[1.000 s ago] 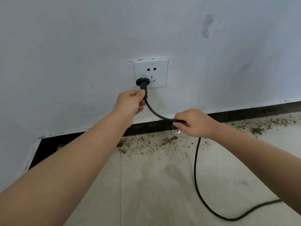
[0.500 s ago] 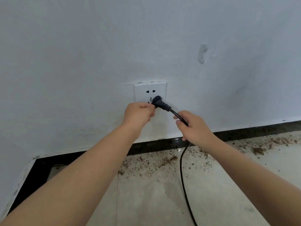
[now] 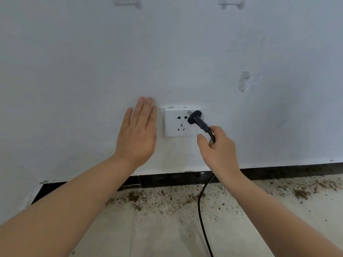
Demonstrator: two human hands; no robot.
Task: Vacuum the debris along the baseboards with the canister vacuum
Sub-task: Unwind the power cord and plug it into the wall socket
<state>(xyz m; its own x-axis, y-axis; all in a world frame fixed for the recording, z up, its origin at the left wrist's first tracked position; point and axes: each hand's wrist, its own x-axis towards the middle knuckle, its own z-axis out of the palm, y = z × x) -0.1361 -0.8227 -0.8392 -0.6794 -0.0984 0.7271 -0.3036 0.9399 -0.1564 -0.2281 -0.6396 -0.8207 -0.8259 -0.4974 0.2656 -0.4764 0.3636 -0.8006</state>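
Note:
A white wall socket (image 3: 174, 125) sits low on the white wall. My right hand (image 3: 218, 147) grips the black power cord (image 3: 201, 216) just behind its black plug (image 3: 194, 117), which hovers at the socket's right edge with a metal prong showing. My left hand (image 3: 138, 132) lies flat against the wall just left of the socket, fingers straight. The cord runs down over the floor and out of the bottom of the frame. Brown debris (image 3: 167, 198) is scattered along the black baseboard (image 3: 278, 171). The vacuum itself is out of view.
The floor is pale tile (image 3: 167, 238) with a seam. More debris (image 3: 304, 190) lies to the right along the baseboard. A grey patch mark (image 3: 243, 81) is on the wall above right of the socket.
My left hand let go of the plug and moved to lie flat on the wall left of the socket. My right hand slid up the cord and brought the plug to the socket's right edge.

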